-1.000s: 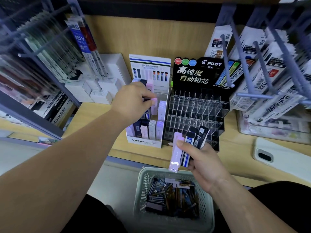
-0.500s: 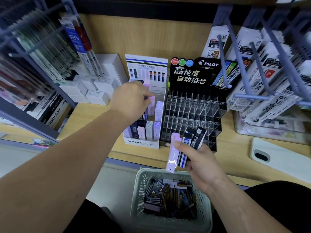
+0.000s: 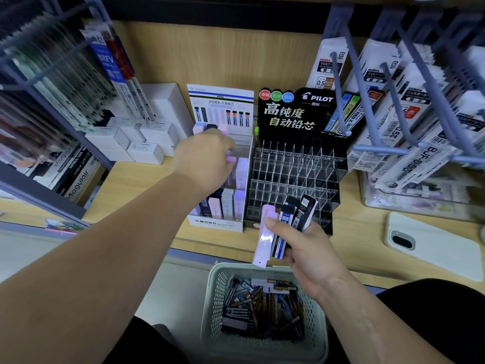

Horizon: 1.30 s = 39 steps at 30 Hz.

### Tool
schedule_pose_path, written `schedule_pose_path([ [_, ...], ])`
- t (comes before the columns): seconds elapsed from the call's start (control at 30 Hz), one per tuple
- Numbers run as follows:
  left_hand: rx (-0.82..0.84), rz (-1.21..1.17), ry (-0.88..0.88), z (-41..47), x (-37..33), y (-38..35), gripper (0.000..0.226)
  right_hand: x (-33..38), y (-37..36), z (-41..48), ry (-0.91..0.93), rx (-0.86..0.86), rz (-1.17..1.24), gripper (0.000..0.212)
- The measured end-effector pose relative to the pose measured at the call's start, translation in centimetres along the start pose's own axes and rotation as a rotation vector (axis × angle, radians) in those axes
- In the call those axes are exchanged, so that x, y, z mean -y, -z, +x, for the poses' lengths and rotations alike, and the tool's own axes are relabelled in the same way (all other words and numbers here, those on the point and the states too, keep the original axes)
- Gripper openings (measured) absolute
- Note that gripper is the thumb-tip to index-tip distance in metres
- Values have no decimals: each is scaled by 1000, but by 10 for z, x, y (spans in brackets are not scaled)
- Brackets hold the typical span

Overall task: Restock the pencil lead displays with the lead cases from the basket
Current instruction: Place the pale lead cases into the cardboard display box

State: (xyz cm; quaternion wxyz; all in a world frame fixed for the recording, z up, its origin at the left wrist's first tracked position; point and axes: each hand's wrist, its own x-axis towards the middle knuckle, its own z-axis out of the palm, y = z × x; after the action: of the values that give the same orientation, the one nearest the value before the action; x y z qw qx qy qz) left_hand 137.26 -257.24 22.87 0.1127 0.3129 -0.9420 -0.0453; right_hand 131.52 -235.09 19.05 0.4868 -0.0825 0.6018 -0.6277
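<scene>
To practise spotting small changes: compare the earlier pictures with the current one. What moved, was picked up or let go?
Nothing clearly moved. The left hand stays at the MONO display, pinching a lilac lead case. The right hand keeps gripping its fan of lead cases above the basket. Nothing was taken or let go.

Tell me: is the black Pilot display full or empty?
Empty where visible: clear compartments of the Pilot display hold no cases; the right hand hides a few front ones.

Glossy plastic cases [image 3: 263,241] are gleaming in the right hand's [image 3: 309,256] fingers [image 3: 273,223]. Beyond them, a clear acrylic rack [image 3: 291,174] is glinting.
</scene>
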Motion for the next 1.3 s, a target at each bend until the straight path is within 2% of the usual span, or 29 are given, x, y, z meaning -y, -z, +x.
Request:
schedule_pose_path([
  [0.1, -102, -116, 8, -14, -5, 9, 10, 1, 0, 1, 7, 8, 1, 7],
  [0.17, -185, -298, 56, -37, -10, 15, 6, 2, -1, 2, 17, 30, -8, 10],
  [0.2, -170, -405, 100, -50, -15, 16, 4, 2, -2, 2, 23, 38, -28, 12],
  [0.3, 123, -846, 300, -88, -31, 11, 4, 0, -7, 2, 81, 84, -89, 15],
  [0.37, 261, -1049, 410, -103, -37, 8, 9, -4, -9, 2, 113, 123, -140, 18],
  [0.57, 309, -1224, 528, -110, -28, 12, 4, -12, -12, 2, 127, 150, -188, 21],
  [0.77, 307, -1222, 530, -102, -19, 18, 10, -7, -11, 2, 129, 73, -96, 18],
  [0.87, 229, -1181, 518, -88, -14, 28, 12, -6, -11, 4, 130, -19, -75, 11],
  [0.93, 141, -1070, 471, -75, -8, 37, 12, -5, -10, 6, 126, -62, -49, 7],
  [1.1, 5, -670, 231, -39, 10, 51, 10, -1, -10, 9, 110, -79, -22, 18],
  [1.2, -16, -503, 111, -22, 12, 48, 9, -2, -11, 8, 99, -83, -46, 7],
  [1.3, 5, -390, 15, -11, 9, 39, 7, -3, -11, 7, 97, -89, -53, 5],
])
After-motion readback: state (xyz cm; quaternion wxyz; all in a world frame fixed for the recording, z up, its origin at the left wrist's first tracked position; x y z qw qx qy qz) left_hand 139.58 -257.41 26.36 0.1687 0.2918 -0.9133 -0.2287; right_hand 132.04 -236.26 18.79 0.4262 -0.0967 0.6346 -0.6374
